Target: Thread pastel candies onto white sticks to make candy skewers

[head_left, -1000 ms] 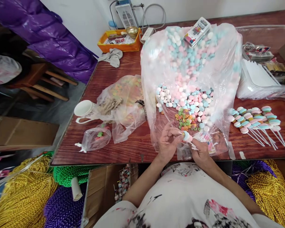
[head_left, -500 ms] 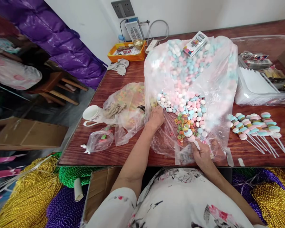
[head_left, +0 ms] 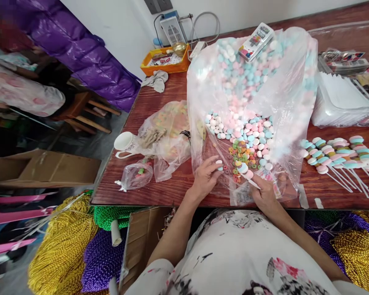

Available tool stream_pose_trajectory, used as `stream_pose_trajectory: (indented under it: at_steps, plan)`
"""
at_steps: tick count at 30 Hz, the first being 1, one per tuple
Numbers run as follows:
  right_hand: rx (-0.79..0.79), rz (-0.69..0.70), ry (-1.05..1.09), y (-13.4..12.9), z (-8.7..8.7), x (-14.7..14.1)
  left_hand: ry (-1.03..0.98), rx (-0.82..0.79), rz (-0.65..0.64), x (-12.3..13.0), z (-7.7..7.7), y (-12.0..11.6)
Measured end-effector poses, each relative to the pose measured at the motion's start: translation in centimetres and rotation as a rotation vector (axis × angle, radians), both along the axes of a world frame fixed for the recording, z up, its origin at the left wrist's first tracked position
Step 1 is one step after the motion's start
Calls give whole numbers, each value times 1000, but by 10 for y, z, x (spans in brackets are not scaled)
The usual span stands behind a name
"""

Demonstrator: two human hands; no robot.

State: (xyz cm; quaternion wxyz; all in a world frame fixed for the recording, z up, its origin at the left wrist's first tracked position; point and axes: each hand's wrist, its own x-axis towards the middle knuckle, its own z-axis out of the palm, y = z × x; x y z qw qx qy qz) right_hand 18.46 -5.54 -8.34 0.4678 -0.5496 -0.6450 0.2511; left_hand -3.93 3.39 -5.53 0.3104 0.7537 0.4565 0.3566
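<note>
Between the thumb and fingers of my left hand [head_left: 206, 177] is a small blue and white candy [head_left: 219, 164]. My right hand [head_left: 263, 191] pinches a white stick [head_left: 252, 182] whose tip carries a few pastel and yellow pieces. Just beyond both hands, colored candy rings [head_left: 240, 154] lie in a loose pile on clear plastic. Pink, blue and white candies [head_left: 256, 137] spill from the mouth of a large clear bag [head_left: 283, 98]. Several filled candy sticks [head_left: 341, 153] lie together to the right of my right hand.
Left of the big bag are a smaller bag of rings [head_left: 172, 123], a white cup [head_left: 124, 141] and a small knotted bag [head_left: 137, 177]. An orange tray [head_left: 165, 67] is at the back. A clear bin [head_left: 344, 116] stands at right. Another person sits at far left.
My left hand has come back from the bag's mouth toward the table's front and now holds a candy. My right hand stays low with the stick. The view has shifted slightly.
</note>
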Motion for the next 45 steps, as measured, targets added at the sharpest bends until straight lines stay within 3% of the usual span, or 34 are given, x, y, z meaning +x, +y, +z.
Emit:
stream_pose_trajectory:
  at_steps: [3,5,10,15,19,22,30,35,41,45]
  plan:
    - [0,-19,0,0,-1,0,-205,37,149,-1,4,3]
    - [8,-35,-17,1,-1,0,-225,87,198,1,4,10]
    - [12,-55,-60,1,-1,0,4,149,64,4,-16,9]
    - [24,-44,-78,1,0,-1,44,180,51,0,-31,-7]
    - [42,13,-92,2,0,-2,42,185,111,-6,-30,-4]
    - [34,22,-86,2,0,-3,156,190,131,-11,-28,5]
    - [55,26,-111,2,-1,-2,434,311,-47,-3,-22,10]
    - [57,27,-124,2,-1,-3,525,279,-106,0,-19,14]
    - [43,10,-112,3,-1,-2,369,218,-105,-3,-25,33]
    - [34,44,-114,1,1,-2,27,43,-41,1,-18,26]
